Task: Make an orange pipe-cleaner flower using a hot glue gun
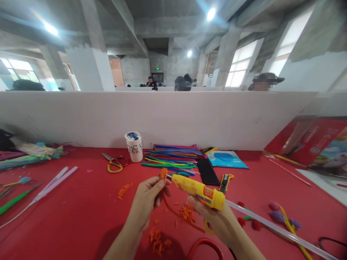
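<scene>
Centre, low in frame: left hand pinched shut on a thin orange fuzzy pipe-cleaner, its curled tip raised clear of the red table, seemingly to meet the nozzle of the yellow plastic glue gun clasped by the right hand; trigger finger hidden, translucent glue stick cut off lower right.
</scene>
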### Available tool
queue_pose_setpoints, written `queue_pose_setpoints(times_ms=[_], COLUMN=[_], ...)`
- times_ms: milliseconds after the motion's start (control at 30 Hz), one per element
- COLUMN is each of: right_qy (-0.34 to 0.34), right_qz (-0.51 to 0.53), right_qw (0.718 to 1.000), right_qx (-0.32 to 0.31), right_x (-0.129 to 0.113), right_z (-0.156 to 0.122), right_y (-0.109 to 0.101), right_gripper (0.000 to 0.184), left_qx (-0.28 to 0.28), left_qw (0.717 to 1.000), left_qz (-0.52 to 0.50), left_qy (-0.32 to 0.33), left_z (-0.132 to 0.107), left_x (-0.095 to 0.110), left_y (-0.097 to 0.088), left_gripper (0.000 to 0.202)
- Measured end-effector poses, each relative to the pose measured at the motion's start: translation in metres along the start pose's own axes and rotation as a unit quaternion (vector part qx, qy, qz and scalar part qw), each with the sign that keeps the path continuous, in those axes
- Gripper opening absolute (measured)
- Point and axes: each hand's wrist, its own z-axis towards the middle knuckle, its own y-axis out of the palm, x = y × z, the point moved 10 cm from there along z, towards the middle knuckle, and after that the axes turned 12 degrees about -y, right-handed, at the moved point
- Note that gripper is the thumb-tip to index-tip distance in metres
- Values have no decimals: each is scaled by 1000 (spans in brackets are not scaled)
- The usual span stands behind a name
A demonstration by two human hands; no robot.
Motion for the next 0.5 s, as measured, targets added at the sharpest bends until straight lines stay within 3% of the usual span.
queue_pose_setpoints(times_ms=[133,367,500], right_qy=[23,41,38], right_qz=[-19,11,15], right_qw=[999,998,998], right_qx=[30,51,37], right_x=[0,20,17], right_z=[-2,-3,-2], right_y=[-5,-6,-5], right_gripper=[32,43,38], left_qx=[-4,0,-5], left_qw=[1000,1000,1000], left_qz=[0,-4,-6], left_qy=[4,-7,-4], left_z=[0,-2,-2], left_x=[1,0,-1], left_y=[1,1,2], left_gripper=[20,20,20])
